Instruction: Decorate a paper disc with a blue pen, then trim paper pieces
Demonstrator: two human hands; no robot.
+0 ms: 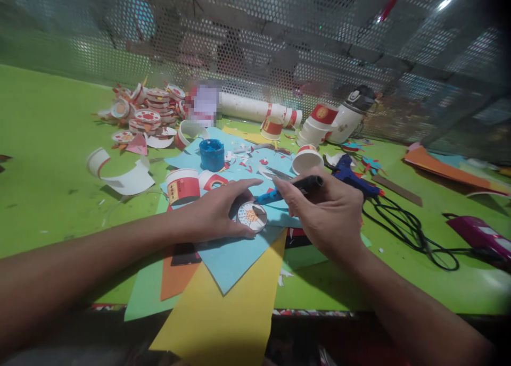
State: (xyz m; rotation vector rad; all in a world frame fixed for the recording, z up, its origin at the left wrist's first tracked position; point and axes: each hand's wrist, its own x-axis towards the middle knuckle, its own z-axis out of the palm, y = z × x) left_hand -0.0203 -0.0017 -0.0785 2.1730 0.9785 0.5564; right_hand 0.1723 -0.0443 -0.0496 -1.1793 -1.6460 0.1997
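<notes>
Between the thumb and fingers of my left hand (215, 209) is a small round paper disc (252, 217), white with an orange emblem and blue dots around it. My right hand (329, 211) grips a marker pen (305, 186), black at the back and blue toward the tip. The tip is at the disc's upper edge; whether it touches cannot be made out. Under both hands lies light blue paper (227, 265). A blue-stained tub (212, 155) and a red-and-white paper cup piece (182, 186) stand just beyond my left hand. Scissors (275, 173) lie partly behind my right fingers.
Coloured sheets, including yellow paper (223, 318), overhang the table's front edge. Finished-looking paper discs (149, 116) are heaped at the back left. A glue gun (353, 177) with a looping cable lies right, near a purple box (481, 233). A bottle (351, 116) stands by the mesh screen.
</notes>
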